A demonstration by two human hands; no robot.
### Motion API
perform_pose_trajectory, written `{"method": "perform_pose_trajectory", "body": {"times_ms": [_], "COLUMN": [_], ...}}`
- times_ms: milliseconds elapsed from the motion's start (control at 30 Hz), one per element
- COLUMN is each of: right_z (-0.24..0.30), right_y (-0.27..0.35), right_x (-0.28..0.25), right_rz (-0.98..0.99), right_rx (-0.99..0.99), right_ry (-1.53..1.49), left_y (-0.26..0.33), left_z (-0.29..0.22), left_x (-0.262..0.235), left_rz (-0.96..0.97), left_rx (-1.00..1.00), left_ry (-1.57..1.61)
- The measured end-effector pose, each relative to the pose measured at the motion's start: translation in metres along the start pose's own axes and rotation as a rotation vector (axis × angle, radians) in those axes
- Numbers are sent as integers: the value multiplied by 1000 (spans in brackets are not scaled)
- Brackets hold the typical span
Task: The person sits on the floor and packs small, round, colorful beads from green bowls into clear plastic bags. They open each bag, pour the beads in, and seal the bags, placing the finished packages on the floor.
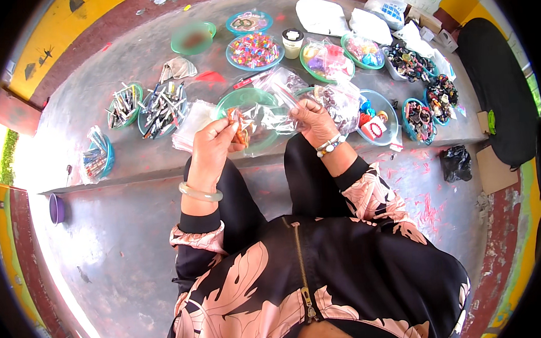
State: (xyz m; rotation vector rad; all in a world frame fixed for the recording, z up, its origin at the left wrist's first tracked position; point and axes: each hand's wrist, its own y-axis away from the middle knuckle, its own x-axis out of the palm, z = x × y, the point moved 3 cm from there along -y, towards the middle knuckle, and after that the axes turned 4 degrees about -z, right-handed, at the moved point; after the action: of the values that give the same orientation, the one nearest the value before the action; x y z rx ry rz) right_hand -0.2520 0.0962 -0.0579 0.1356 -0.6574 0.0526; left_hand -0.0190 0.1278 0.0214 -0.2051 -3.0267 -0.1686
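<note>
Above a green basin on the grey ledge, just beyond the seated person's knees, the two hands work apart from each other, with clear film spanning the gap between them. The left hand, ringed at the wrist by a pale bangle, is pinched by thumb and fingers on a small orange-brown item; whether this is wrapped in the film cannot be told. The right hand, wearing beaded bracelets, is pinched on a clear plastic bag near its edge. To the right of the right hand stands a clear blue basin containing a red bracelet and other small pieces. Left of the green basin lie flat clear bags, and beyond them pen-like sticks in a bowl. Farther back, multicoloured pieces fill another bowl, near a lidded jar.
</note>
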Motion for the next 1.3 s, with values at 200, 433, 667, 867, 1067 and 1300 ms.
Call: {"method": "perform_pose_trajectory", "body": {"times_ms": [200, 433, 667, 867, 1067, 1300], "right_z": [1, -18, -33, -33, -29, -27], "right_y": [19, 17, 23, 24, 26, 31], "right_x": [16, 16, 18, 13, 25, 36], "right_rz": [12, 21, 7, 27, 142, 162], "right_rx": [144, 213, 249, 237, 249, 307], "right_ry": [-34, -140, -177, -192, -377, -451], "left_y": [6, 12, 16, 14, 13, 12], "left_z": [6, -12, -21, -33, -52, -75], "left_x": [-7, -8, -2, 9, 29, 62], "left_rz": [-47, -76, -163, -257, -197, -123], "left_rx": [27, 123, 224, 307, 623, 762], "left_ry": [122, -120, -364, -684, -777, -988]}}
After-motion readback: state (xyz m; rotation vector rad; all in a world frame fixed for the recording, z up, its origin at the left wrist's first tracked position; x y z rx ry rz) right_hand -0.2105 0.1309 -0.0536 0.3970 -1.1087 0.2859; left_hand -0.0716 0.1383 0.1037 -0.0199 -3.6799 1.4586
